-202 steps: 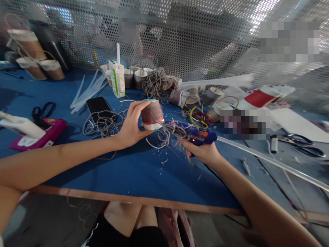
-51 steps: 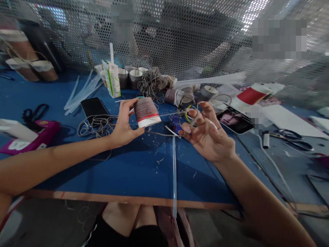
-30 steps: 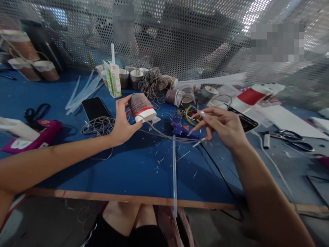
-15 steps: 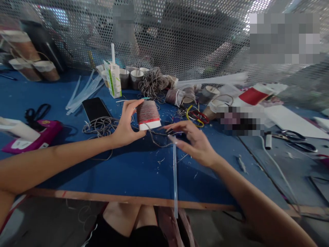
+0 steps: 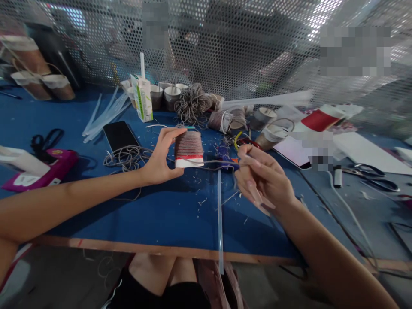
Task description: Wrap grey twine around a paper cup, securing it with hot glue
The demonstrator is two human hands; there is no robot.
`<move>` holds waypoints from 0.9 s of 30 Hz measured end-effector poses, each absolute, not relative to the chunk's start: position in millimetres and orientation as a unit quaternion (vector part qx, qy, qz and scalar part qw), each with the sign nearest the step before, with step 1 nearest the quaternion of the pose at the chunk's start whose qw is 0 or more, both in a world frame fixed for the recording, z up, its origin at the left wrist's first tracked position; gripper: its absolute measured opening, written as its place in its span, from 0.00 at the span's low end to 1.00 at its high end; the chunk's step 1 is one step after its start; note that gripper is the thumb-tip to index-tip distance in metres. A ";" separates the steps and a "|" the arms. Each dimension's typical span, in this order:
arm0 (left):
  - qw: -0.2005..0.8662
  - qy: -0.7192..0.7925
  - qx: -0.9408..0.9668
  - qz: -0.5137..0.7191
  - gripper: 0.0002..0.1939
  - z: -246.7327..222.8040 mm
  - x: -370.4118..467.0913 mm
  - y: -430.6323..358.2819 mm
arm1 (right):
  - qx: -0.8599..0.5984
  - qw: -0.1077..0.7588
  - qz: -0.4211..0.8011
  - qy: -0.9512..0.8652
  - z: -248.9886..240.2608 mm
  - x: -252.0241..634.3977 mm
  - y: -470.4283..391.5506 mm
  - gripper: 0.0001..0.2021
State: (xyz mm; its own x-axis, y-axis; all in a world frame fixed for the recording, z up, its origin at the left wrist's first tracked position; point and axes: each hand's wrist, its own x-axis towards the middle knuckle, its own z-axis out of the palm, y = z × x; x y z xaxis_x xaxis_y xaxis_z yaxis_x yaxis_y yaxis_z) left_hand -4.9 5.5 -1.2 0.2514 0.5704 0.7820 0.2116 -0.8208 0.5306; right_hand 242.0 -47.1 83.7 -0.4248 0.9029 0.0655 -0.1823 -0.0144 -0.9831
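Note:
My left hand (image 5: pixel 161 161) grips a small cup-shaped piece (image 5: pixel 189 145) by its top and bottom rims. Grey-brown cord is wound round it in rows, with a red band and a bare white strip at the lower end. From that end a grey cord (image 5: pixel 214 162) runs taut to the right. My right hand (image 5: pixel 262 174) pinches this cord between thumb and fingers. Beneath the cord lie a blue glue gun-like tool (image 5: pixel 222 154), partly hidden, and a clear glue stick (image 5: pixel 219 219) reaching past the table edge. A loose cord pile (image 5: pixel 127 159) lies left of my left hand.
A phone (image 5: pixel 120 136), glue sticks (image 5: pixel 104 118) and a drink carton (image 5: pixel 141 98) stand or lie at the back left. Cord-wrapped cups (image 5: pixel 172 98) and a cord bundle (image 5: pixel 195 104) line the mesh screen (image 5: pixel 206 47). Scissors (image 5: pixel 367 171) lie on the right, a purple pouch (image 5: pixel 54 169) on the left.
My right hand has moved to the right and closed on the cord, which is now pulled straight. My left hand still holds the cup, shifted slightly right and down.

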 end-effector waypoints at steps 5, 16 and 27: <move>0.192 0.250 0.796 0.517 0.42 -0.7 -5.2 4.6 | -0.380 0.470 0.546 -0.579 76.5 239.3 -35.0 0.20; 0.210 0.222 0.785 0.538 0.41 -1.2 -4.6 4.8 | -0.400 0.513 0.499 -0.573 74.5 245.3 -32.1 0.14; 0.239 0.220 0.752 0.574 0.39 -5.8 -4.7 4.3 | -0.420 0.518 0.486 -0.565 68.4 250.7 -22.0 0.14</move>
State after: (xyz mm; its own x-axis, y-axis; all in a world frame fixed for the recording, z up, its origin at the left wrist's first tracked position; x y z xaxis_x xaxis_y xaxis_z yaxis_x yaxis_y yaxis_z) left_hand -4.7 4.3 -5.8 0.2438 0.6051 0.7579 0.0570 -0.7891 0.6116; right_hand 250.7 -22.0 68.4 -0.1098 0.9780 0.1775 -0.0293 0.1753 -0.9841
